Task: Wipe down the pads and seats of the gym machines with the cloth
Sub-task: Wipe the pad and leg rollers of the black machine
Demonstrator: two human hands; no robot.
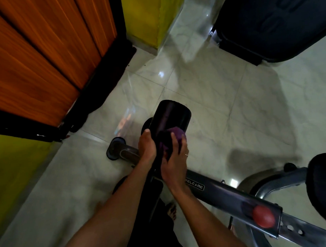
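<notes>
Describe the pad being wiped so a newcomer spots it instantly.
Start at the dark steel beam with the WELCARE label, low in the view. At its left end is a black cylindrical roller pad. Unlike the black pad at the right edge, it has a purple cloth pressed on it by the right hand.

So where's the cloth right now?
Head view, centre: the cloth is bunched against the roller pad under the right hand, beside the left hand.

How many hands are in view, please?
2. The left hand holds the black roller pad by its side; the right hand grips a purple cloth against it.
</notes>
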